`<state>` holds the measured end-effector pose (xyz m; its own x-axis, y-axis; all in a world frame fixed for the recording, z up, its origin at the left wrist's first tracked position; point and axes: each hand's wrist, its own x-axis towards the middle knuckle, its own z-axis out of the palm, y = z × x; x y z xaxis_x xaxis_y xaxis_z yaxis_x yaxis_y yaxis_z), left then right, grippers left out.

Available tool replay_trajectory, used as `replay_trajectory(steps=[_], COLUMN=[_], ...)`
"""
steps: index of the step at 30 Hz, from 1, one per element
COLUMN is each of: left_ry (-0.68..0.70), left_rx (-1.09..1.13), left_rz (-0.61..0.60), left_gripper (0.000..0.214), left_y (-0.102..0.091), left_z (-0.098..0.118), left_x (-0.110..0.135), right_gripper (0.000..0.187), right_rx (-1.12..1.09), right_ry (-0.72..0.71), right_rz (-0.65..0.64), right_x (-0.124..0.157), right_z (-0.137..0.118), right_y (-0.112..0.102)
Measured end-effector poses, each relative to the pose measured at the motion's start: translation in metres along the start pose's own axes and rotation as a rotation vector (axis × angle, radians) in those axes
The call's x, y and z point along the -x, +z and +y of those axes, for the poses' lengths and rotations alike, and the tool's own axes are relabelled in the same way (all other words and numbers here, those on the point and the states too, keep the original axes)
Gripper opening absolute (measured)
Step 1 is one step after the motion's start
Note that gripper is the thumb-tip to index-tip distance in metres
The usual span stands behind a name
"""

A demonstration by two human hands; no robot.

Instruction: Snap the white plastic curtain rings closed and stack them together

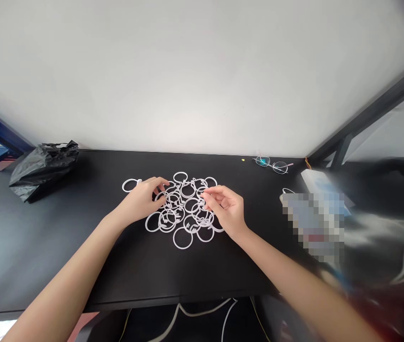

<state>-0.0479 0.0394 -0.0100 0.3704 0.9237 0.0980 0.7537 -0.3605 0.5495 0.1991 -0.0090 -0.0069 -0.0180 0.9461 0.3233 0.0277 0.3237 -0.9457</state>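
A heap of several white plastic rings (183,209) lies in the middle of the black desk (81,256). My left hand (144,198) rests on the heap's left side, fingers curled and touching the rings there. My right hand (227,209) sits on the right side, thumb and forefinger pinched on one ring in the heap. One single white ring (129,185) lies apart, just left of my left hand. Another ring (182,238) sits at the heap's near edge.
A crumpled black plastic bag (43,167) lies at the desk's far left. Wire-framed glasses (272,164) rest at the back right by the white wall. A blurred-out object (312,223) and a notebook lie to the right. White cables (202,311) hang below the front edge.
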Motion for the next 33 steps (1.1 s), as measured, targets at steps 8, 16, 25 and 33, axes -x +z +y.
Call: replay_trajectory(steps=[8, 16, 25, 33], left_ry=[-0.007, -0.057, -0.105, -0.036], left_rx=[0.084, 0.369, 0.857, 1.186], left_rz=[0.015, 0.078, 0.049, 0.012], left_gripper=[0.024, 0.029, 0.028, 0.016], left_y=[-0.002, -0.01, -0.013, -0.01], left_z=[0.004, 0.02, 0.03, 0.038], left_x=[0.0, 0.0, 0.002, 0.007], right_gripper=[0.009, 0.008, 0.009, 0.011], right_rx=[-0.002, -0.021, -0.019, 0.041], right_ry=[-0.012, -0.009, 0.0, -0.001], right_rz=[0.004, -0.002, -0.009, -0.032], right_x=[0.001, 0.0, 0.0, 0.001], right_z=[0.0, 0.0, 0.0, 0.001], right_y=[0.0, 0.0, 0.0, 0.001])
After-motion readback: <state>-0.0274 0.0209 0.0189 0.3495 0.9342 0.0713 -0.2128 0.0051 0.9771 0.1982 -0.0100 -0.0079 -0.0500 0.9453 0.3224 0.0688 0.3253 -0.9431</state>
